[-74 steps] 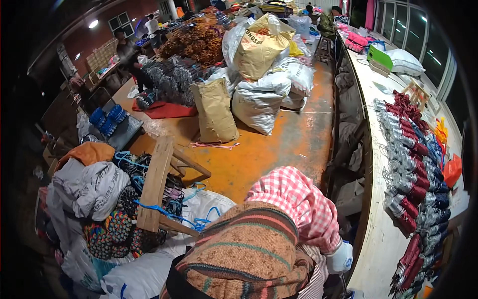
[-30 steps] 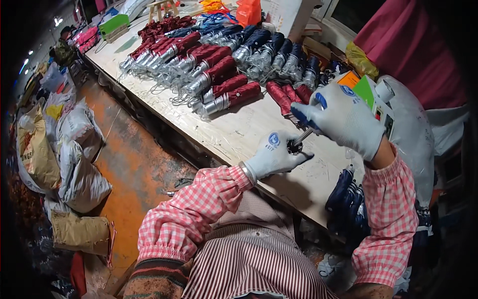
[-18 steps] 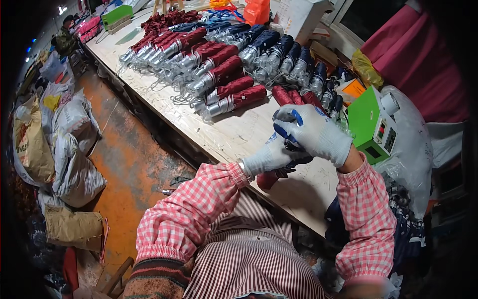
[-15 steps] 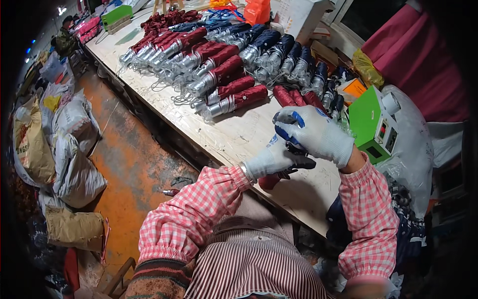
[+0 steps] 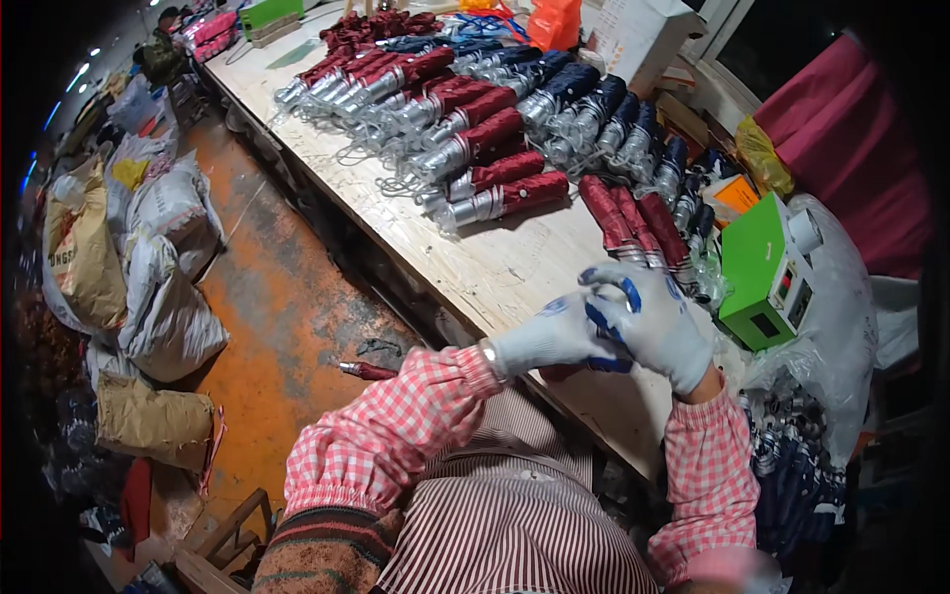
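Observation:
My left hand (image 5: 564, 332) and my right hand (image 5: 648, 322), in white gloves with blue-coated fingers, meet above the near edge of the table. The right hand's fingers curl over the left hand's fingertips, and both hands are closed. What they grip is hidden by the gloves. A bit of dark red (image 5: 560, 372) shows under the left hand, too little to name. Just beyond the hands lie several dark red folded umbrellas (image 5: 633, 223) with silver ends. More red folded umbrellas (image 5: 510, 195) with clear-wrapped silver handles lie in rows further off, beside navy ones (image 5: 559, 94).
A green box-shaped device (image 5: 762, 272) stands right of my hands, by a large clear plastic bag (image 5: 841, 317). Navy umbrellas (image 5: 802, 485) hang or lie below it. Stuffed sacks (image 5: 168, 297) line the floor at left, where a red umbrella (image 5: 368, 370) also lies. A person (image 5: 163, 49) is far left.
My view has shifted, so the table sits further right and lower. The right hand has closed down over the left fingers. The red umbrellas beyond the hands show more fully.

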`<state>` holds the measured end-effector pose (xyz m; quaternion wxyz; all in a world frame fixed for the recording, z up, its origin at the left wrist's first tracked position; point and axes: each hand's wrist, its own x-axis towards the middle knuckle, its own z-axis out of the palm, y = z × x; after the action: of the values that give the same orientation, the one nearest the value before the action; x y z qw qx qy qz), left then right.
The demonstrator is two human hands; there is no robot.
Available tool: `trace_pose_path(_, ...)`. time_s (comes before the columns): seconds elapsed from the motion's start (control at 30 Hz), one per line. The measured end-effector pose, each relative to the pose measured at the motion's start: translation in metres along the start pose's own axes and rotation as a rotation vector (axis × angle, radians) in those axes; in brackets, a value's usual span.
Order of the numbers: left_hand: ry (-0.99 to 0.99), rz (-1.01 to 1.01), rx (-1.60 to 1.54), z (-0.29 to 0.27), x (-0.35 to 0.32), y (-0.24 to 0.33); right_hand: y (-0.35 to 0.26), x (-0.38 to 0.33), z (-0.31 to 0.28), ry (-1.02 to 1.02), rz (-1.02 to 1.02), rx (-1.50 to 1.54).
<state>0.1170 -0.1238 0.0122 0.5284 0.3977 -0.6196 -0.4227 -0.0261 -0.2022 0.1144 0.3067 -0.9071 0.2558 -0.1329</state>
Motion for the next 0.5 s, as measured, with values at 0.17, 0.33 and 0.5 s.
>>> trace_pose_path(0.17, 0.209, -0.772, -1.194, 0.012, -0.092, -0.042, -0.028, -0.024, -0.009, 0.008, 0.149, 0.03)
trace_pose_path(0.33, 0.315, 0.138, -0.441, 0.035, -0.042, -0.027, -0.058, -0.052, 0.014, 0.191, -0.321, -0.279)
trace_pose_path(0.5, 0.065, -0.409, 0.2, -0.072, 0.057, -0.012, 0.04, -0.115, -0.024, 0.405, -0.034, -0.022)
